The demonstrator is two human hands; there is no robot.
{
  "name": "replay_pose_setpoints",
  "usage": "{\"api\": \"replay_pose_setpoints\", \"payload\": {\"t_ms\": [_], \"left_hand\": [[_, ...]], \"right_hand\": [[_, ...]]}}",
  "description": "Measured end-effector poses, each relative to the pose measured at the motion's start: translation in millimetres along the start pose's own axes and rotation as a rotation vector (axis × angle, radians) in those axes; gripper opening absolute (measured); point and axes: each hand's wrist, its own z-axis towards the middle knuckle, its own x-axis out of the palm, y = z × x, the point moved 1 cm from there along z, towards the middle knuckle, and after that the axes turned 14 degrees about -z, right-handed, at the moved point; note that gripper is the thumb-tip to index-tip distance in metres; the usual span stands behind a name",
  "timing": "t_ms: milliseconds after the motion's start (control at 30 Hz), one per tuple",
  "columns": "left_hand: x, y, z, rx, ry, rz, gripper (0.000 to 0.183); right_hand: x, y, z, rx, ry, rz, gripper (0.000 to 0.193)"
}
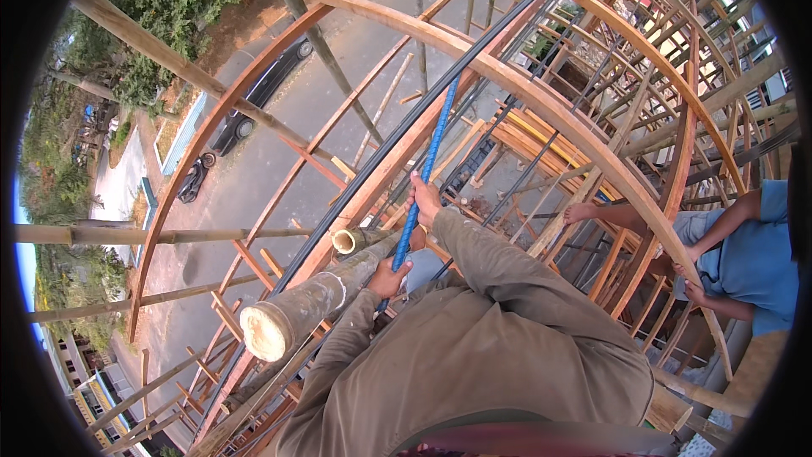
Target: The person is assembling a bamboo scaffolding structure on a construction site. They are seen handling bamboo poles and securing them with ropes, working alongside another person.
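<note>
A long blue ribbed bar (433,151) slants from beside my body up toward a wooden beam (562,118). My right hand (425,200) is closed around its middle. Lower down, my left hand (390,277) grips the same bar close to its near end. The bar's upper end reaches the beam, but whether it touches cannot be made out. Just left of my left hand lies a thick bamboo pole (317,294) with a pale cut end. A second, thinner bamboo pole (359,239) shows its hollow end behind it.
Dark bars (372,171) run along a timber beam on my left. Far below is a road (321,101) with a dark car (262,97) and a motorcycle (194,178). On the right, a co-worker in a blue shirt (757,241) holds a beam. Bamboo scaffolding (161,235) surrounds us.
</note>
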Motion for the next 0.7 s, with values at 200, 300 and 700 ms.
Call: {"api": "replay_pose_setpoints", "payload": {"t_ms": [200,300,700], "left_hand": [[29,54,39,0.286,-0.223,0.19,0.033],[24,75,52,0.263,-0.253,0.207,0.032],[29,-44,-45,0.071,-0.174,0.107,0.033]], "right_hand": [[-12,-25,18,-0.22,-0.297,-0.283,0.037],[-15,-35,31,-0.2,-0.181,-0.207,0.034],[12,27,-33,-0.055,-0.025,-0.091,0.026]]}}
